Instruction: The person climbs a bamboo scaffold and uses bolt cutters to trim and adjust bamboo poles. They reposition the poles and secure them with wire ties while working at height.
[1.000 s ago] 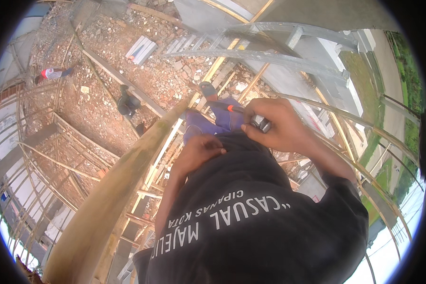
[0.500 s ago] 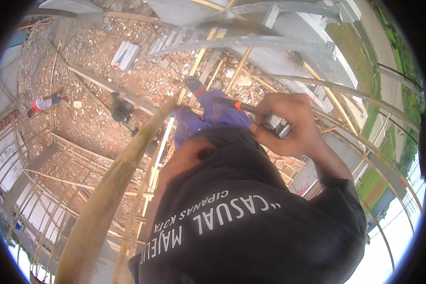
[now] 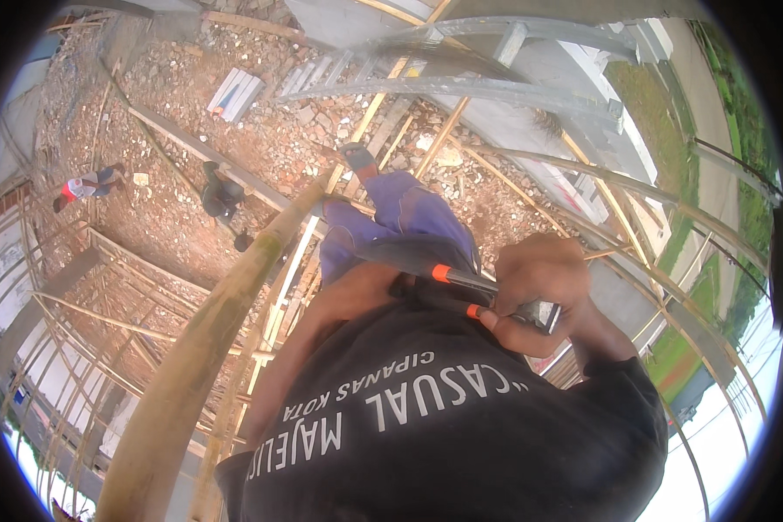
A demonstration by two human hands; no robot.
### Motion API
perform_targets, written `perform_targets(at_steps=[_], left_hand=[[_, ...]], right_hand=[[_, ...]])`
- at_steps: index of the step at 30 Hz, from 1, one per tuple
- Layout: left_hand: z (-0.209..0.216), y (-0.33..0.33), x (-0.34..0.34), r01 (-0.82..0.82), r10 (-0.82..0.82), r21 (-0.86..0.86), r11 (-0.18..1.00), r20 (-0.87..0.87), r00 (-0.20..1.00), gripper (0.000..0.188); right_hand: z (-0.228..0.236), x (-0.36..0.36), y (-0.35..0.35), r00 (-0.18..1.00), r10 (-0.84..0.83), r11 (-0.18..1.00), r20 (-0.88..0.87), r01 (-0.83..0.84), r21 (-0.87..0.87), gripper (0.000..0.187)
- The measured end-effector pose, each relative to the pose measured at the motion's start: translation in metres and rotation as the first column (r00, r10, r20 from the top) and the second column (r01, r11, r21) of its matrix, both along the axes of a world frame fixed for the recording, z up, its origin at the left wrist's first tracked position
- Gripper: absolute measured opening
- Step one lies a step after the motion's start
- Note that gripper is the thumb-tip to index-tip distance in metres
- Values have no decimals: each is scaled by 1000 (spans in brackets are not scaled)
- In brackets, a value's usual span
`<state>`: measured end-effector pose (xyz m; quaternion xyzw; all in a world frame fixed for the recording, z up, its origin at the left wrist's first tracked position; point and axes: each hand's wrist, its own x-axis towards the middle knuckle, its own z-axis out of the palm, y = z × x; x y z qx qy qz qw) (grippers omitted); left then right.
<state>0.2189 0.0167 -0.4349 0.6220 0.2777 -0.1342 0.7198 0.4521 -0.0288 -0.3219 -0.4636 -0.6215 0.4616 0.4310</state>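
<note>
My right hand (image 3: pixel 544 271) is closed around the metal end of a plier-like, two-handled tool (image 3: pixel 442 273). Its handles have black grips with orange bands and stand spread apart, pointing left across my waist. A blocky metal end shows between thumb and fingers. My left hand (image 3: pixel 376 280) is at the waist beside the grips, over the black shirt (image 3: pixel 461 435). Its fingers are hidden there, so whether it holds a grip cannot be made out. My legs, in blue trousers (image 3: pixel 409 204), are bent, with one foot (image 3: pixel 357 157) on the timber framing.
A thick bamboo pole (image 3: pixel 209 348) rises close on my left. Timber and bamboo scaffolding surrounds me high above rubble ground (image 3: pixel 278 130). Two people (image 3: pixel 83 185) (image 3: pixel 222 196) are far below at left. Pale curved beams (image 3: pixel 461 85) cross ahead, and grass lies far right.
My right hand has come down and nearer my body with the tool. Both orange-banded handles now show, spread apart. My left hand has shifted slightly right, toward the grips.
</note>
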Motion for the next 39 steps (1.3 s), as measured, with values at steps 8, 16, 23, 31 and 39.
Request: perform_targets(at_steps=[8, 16, 23, 31, 39], left_hand=[[-21, -8, -8, 15, -19, 61, 998, 68, 998, 33], [-6, 4, -17, -74, -32, 180, 981, 523, 852, 24], [5, 1, -21, -168, 195, -99, 981, 497, 845, 18], [-25, -5, -24, -92, 55, 160, 983, 223, 973, 17], [-3, 7, -24, 87, -96, 92, 992, 100, 990, 32]], right_hand=[[-4, 4, 4, 988, -105, 987, 111, 90, 130, 19], [-27, -11, 0, 936, -179, 984, 302, 165, 74, 19], [-21, -12, 0, 985, -136, 988, 105, 142, -55, 21], [-19, -15, -8, 980, -200, 976, 20, 201, -87, 23], [-16, -22, -4, 984, -170, 985, 60, 171, -21, 24]])
